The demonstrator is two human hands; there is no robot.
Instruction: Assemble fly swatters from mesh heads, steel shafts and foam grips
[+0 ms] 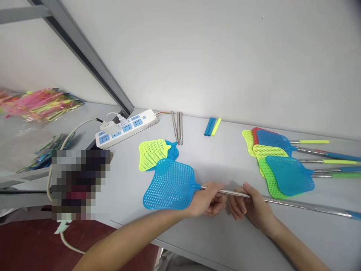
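Observation:
A blue fly swatter (172,186) with a long metal telescopic rod lies across both hands, its perforated head to the left and its blue grip cut off at the right edge. Close to the head, my left hand (207,199) is closed around the rod. My right hand (254,209) pinches the rod farther right, thumb on top. Under and behind the blue head lie a yellow swatter head (152,154) and a partly covered blue one (173,150). Several metal rods (180,128) and short blue (209,127) and yellow tubes (216,127) rest near the wall.
Several swatters with rods (293,175) are piled at the right. A white power strip (126,128) with plugs stands at the back left, beside a grey metal post (93,56). Plastic bags of colourful parts (42,103) lie far left. A pixelated patch hides something at the left.

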